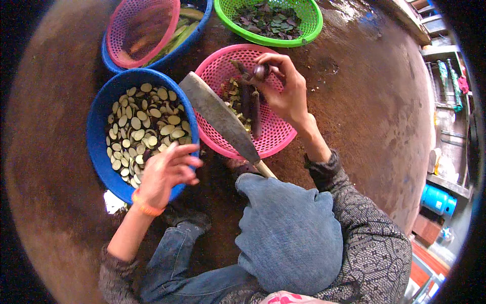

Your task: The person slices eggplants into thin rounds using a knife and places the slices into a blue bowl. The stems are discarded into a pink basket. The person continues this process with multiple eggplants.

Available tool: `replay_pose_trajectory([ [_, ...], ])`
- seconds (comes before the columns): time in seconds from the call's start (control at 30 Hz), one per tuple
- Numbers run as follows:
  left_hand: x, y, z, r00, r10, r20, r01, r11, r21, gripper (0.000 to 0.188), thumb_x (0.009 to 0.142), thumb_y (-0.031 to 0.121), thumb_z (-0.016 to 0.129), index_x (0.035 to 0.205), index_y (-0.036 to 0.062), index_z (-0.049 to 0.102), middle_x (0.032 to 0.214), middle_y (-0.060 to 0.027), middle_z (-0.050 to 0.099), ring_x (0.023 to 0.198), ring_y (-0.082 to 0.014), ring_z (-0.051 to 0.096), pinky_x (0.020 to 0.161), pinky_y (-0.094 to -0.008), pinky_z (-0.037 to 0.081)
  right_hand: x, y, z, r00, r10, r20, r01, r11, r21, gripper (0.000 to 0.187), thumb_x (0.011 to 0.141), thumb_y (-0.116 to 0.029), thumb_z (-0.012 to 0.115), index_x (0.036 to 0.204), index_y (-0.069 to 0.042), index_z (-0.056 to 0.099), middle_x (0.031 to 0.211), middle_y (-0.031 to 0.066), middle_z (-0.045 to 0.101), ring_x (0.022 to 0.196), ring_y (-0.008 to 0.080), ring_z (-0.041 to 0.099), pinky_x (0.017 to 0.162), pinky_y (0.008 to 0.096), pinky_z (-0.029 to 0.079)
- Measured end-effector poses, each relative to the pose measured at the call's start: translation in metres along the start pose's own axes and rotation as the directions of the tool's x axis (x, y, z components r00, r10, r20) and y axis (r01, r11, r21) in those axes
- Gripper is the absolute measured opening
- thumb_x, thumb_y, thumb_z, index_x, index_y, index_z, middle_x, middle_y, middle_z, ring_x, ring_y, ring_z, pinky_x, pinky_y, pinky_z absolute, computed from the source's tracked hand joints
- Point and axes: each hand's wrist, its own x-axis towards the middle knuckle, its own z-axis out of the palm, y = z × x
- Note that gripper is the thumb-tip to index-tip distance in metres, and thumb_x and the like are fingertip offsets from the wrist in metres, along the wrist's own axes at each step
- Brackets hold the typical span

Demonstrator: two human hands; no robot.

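My right hand (287, 91) is raised over a pink perforated basket (276, 137), its fingers closed on a dark purple eggplant (260, 72). More long eggplants (251, 109) lie in that basket among pale trimmings (233, 96). Slightly blurred, my left hand (169, 175) hovers at the near right rim of a blue basin (96, 147); its fingers are apart and nothing shows in them. Many oval eggplant slices (136, 123) fill the basin. Between basin and basket a broad-bladed knife (220, 115) stands slanted, its wooden handle (265, 169) running toward my knee.
At the far left a second pink basket (174, 20) leans in another blue basin (109, 58) holding long green vegetables (185, 35). A green basket (316, 25) of dark leaves (266, 20) is beyond. Shelving (450, 126) and a blue cylinder (438, 199) are at the right.
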Motion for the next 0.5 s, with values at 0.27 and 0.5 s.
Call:
replay_pose_trajectory([
  [0.27,0.072,-0.021,0.036,0.967,0.235,0.103,-0.17,0.886,-0.432,0.036,0.104,0.026,0.058,0.13,0.0007,0.057,0.099,-0.0076,0.068,0.086,-0.0166,0.068,0.079,-0.0321,0.057,-0.037,-0.055,0.052,0.74,-0.403,0.539,0.279,0.912,0.299,0.048,0.077,0.004,0.07,0.123,-0.006,0.06,0.139,0.0161,0.056,0.135,0.036,0.05,0.115,0.0495,0.038],
  [0.5,0.05,-0.031,0.01,0.953,0.296,-0.063,-0.29,0.835,-0.467,0.045,0.11,0.029,0.046,0.149,0.0072,0.041,0.104,-0.0081,0.067,0.085,-0.0166,0.067,0.074,-0.0318,0.059,-0.07,0.022,0.096,0.843,0.424,0.331,-0.17,0.794,-0.584,0.132,0.065,-0.055,0.089,0.159,0.002,0.014,0.145,0.0295,0.041,0.126,0.0468,0.048,0.103,0.055,0.048],
])
